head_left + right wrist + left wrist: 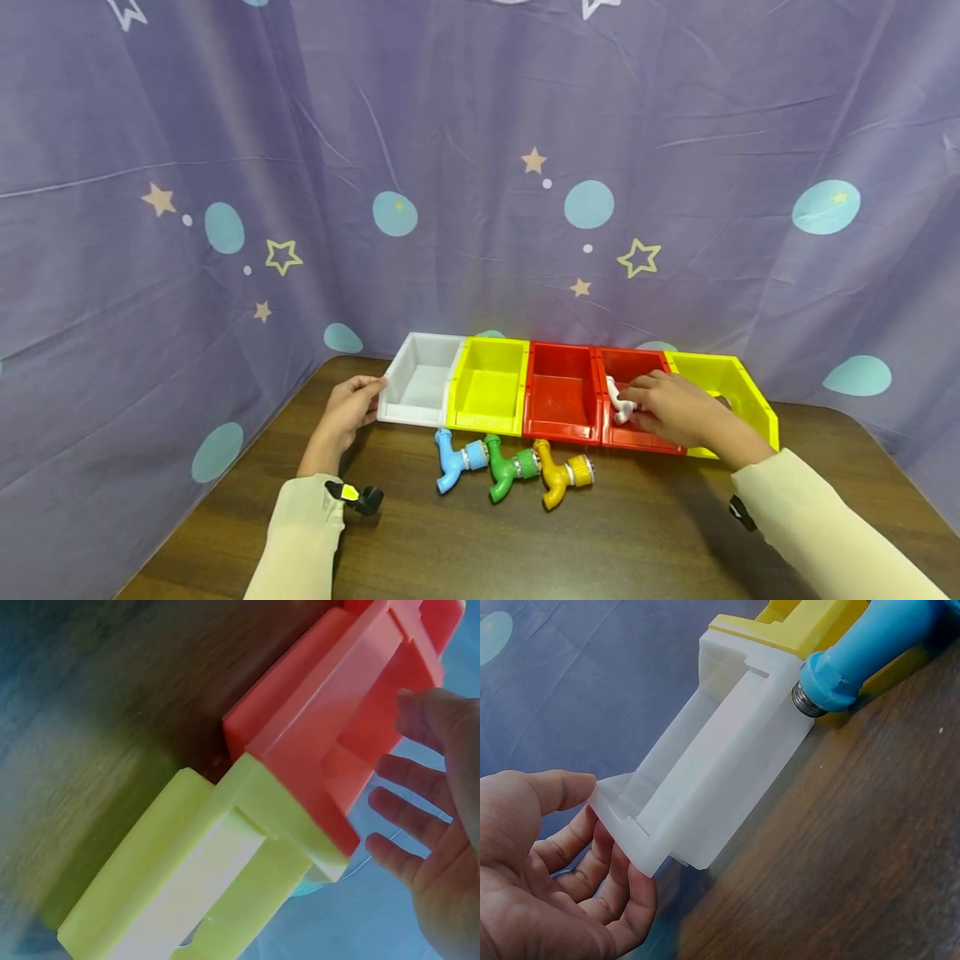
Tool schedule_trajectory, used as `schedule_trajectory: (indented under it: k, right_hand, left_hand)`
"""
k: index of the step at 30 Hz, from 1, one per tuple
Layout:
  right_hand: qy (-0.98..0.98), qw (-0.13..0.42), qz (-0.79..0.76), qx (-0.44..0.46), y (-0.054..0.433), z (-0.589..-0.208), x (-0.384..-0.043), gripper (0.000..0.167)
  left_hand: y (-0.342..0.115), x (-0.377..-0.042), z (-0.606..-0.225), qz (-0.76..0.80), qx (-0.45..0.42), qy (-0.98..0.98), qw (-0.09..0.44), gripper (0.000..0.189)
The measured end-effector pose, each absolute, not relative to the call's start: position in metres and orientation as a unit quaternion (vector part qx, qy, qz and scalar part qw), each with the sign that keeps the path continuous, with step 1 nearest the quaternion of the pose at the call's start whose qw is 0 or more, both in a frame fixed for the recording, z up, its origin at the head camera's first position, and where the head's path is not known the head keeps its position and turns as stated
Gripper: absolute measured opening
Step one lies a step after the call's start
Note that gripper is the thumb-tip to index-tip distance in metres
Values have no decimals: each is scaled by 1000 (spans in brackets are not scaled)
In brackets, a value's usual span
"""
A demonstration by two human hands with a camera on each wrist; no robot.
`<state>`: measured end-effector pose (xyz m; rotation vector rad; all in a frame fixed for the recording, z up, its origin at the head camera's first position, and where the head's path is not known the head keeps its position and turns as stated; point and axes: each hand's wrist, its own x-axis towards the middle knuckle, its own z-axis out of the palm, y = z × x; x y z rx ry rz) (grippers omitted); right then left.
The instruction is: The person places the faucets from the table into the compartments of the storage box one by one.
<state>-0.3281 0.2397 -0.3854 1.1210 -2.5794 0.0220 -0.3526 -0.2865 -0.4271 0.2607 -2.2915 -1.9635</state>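
Altogether five bins (562, 428), four visible taps (504, 468); left hand (349, 410) clamped on white bin (414, 414), right hand (675, 410) seemingly loose.

Four taps (504, 473), one each blue, green, yellow and white; five bins (491, 392), two red, two yellow, one white

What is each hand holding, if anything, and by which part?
Left hand: the white bin, fingers pinching its left side edge. Right hand: apparently nothing; its fingers are spread beside the white tap, contact unclear.
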Motion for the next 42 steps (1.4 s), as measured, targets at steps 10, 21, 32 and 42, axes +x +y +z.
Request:
schedule_trajectory:
  k: [10, 21, 32, 42]
  right_hand:
    - [-887, 190, -3, 421, 226, -385, -308, 26]
    - [-874, 192, -27, 445, 206, -386, -286, 31]
    - [-865, 165, -34, 473, 178, -393, -266, 32]
    - [-857, 134, -41, 496, 160, -409, -257, 41]
  left_hand:
    - [-286, -353, -428, -648, 89, -755, 56, 30]
    - [-286, -352, -427, -652, 87, -751, 56, 33]
    - [-282, -342, -413, -661, 79, -745, 44, 32]
    - [-274, -326, -395, -659, 75, -747, 38, 32]
